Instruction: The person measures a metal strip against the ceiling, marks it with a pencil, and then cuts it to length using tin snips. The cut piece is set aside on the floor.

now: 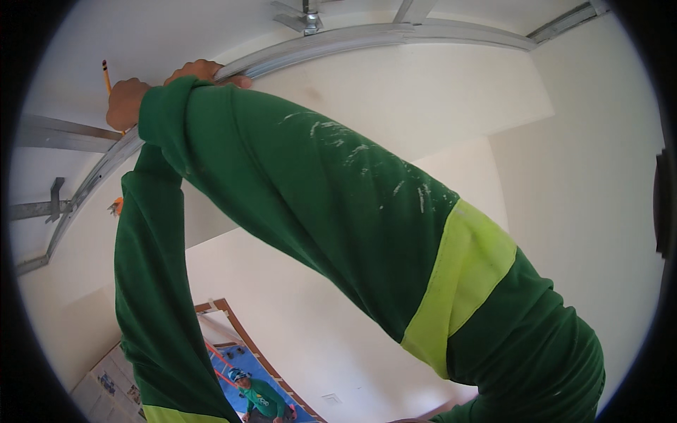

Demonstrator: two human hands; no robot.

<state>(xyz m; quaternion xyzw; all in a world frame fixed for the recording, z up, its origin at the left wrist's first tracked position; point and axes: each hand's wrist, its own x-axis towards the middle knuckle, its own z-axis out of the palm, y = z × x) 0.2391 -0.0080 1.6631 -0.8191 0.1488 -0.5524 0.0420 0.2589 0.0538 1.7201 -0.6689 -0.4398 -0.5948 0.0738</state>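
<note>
The grey metal channel is high up, along the top of the pale wall; its surface is dull silver with long ridges, and it looks bent in this wide view. The left hand is at its near end, with the thumb below the edge, so this grip seems closed around the metal. The right hand is just beside, its grip narrow, made into a fist around a yellow pencil which stands almost upright. The green right sleeve carries white marks. Far below, a co-worker is near a blue sheet.
</note>
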